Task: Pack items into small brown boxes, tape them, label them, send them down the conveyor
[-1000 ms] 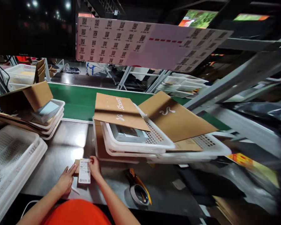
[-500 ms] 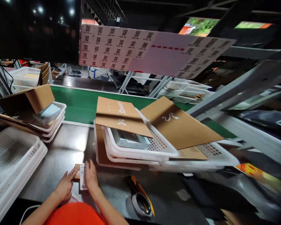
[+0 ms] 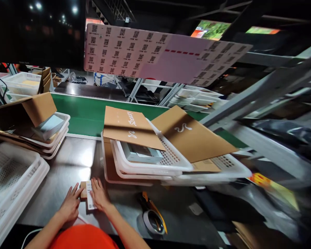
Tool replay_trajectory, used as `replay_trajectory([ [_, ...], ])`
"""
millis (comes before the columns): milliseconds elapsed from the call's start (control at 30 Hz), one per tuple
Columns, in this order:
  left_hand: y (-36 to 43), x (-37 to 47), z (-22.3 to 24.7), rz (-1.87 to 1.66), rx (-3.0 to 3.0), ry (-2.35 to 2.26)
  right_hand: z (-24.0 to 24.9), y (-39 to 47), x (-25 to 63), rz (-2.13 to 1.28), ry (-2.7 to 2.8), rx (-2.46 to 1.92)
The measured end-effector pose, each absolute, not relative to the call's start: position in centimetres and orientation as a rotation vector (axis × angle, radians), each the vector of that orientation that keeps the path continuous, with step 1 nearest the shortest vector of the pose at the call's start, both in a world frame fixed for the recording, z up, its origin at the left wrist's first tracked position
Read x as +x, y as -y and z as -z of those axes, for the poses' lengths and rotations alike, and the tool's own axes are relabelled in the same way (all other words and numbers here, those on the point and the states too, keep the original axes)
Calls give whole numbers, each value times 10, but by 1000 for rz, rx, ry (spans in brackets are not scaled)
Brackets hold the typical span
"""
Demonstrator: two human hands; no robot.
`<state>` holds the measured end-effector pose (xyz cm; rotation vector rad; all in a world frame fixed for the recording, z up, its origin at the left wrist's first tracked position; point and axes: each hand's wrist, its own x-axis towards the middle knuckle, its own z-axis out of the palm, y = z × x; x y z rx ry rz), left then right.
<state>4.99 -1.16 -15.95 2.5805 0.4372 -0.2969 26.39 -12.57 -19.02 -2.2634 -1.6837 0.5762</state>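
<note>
A small brown cardboard box (image 3: 83, 191) lies on the metal table in front of me, with a white printed label (image 3: 91, 202) along its right side; the label's lower end reaches past the box. My right hand (image 3: 100, 196) rests flat on the label's right edge, fingers extended and a little apart. At the box's left side is my left hand (image 3: 70, 204), its fingers spread and the index fingertip at the box's edge. Neither hand is wrapped around anything. To the right of my right hand lie a roll of tape (image 3: 152, 222) and a yellow-and-black cutter-like tool (image 3: 157, 211).
White plastic baskets (image 3: 152, 167) holding flat cartons (image 3: 131, 128) and a grey-blue box stand ahead. More baskets (image 3: 15, 169) are stacked at left, near an open carton (image 3: 38, 109). A board of printed codes (image 3: 145, 55) and a dark monitor (image 3: 36, 34) hang above.
My right hand has shifted from the label's right side to lie flatter over it. The left hand's fingers have spread and drawn slightly off the box. The view has turned slightly.
</note>
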Motion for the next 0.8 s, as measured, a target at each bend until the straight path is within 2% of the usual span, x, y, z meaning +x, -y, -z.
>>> replay_trajectory([
  [200, -11, 66, 174, 73, 2448, -280, 171, 132, 300, -699, 2000, -1999],
  [333, -19, 69, 184, 32, 2378, -340, 165, 138, 310, -734, 2097, -1935],
  [600, -10, 54, 191, 44, 2462, -235, 163, 134, 301, -711, 2091, -1951],
  [800, -3, 53, 189, 29, 2467, -298, 152, 130, 290, -755, 1883, -2025],
])
